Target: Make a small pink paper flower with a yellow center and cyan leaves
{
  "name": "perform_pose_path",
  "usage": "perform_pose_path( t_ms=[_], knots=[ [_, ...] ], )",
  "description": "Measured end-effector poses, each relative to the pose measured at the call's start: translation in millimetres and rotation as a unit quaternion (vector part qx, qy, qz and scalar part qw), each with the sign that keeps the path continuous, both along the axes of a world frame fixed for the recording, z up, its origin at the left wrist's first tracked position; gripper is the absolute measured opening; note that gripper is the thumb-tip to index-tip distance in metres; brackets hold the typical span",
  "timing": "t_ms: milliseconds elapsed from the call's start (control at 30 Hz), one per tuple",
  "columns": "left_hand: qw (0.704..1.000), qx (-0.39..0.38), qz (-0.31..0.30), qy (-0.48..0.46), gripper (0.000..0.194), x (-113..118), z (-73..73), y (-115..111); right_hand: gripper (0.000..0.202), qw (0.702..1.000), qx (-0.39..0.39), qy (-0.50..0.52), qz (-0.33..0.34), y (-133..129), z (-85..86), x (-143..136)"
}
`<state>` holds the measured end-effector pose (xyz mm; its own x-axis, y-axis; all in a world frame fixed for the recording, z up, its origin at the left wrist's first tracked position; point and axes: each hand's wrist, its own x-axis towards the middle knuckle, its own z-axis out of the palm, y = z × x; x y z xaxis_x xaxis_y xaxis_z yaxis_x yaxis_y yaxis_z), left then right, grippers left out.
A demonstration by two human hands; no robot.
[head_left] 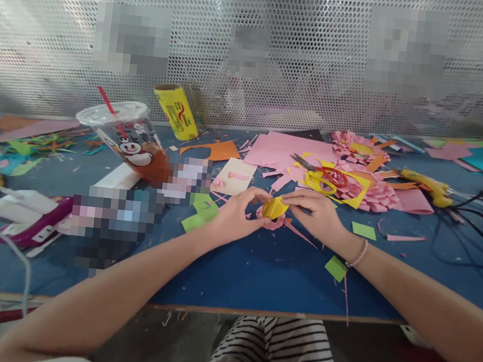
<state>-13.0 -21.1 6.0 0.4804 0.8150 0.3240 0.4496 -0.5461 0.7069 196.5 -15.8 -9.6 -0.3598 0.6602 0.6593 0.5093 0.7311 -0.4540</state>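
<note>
Rear boundary: a silver-grey metal panel with small round holes in regular rows. The panel spans the full width of the view and stands along the far side of the tabletop. Three blurred patches conceal parts of it. Pale shapes show across the panel; whether reflected or seen through the holes cannot be determined. Lighting: bright diagonal streaks at upper left, softer highlights at upper centre. Work surface: blue, with a thin brown front edge. Floor: dark grey, in shadow beneath the tabletop
</note>
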Motion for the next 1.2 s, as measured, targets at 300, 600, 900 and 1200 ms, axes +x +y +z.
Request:
perform_pose_path(
  t_ms=[300, 600, 900, 1200],
  knots=[
    [1.0, 0.017, 0.001, 0.01, 0.035, -5, -3.0, 5, 0.026, 0.999, -0.035, -0.009, 0.017, 6, -11.7, 3],
    [0.999, 0.012, -0.014, 0.046, 0.031, -6, -8.1, 6, 0.03, 0.998, -0.016, -0.05, 0.043, 5, -11.5, 5],
    [0.997, -0.003, -0.007, 0.079, 0.031, -6, -8.4, 5, 0.031, 0.994, -0.026, -0.09, 0.049, 5, -12.6, 4],
    [0.996, -0.012, -0.006, 0.089, 0.027, -5, -6.5, 5, 0.031, 0.991, -0.009, -0.117, 0.058, 8, -21.6, 5]
  ],
)
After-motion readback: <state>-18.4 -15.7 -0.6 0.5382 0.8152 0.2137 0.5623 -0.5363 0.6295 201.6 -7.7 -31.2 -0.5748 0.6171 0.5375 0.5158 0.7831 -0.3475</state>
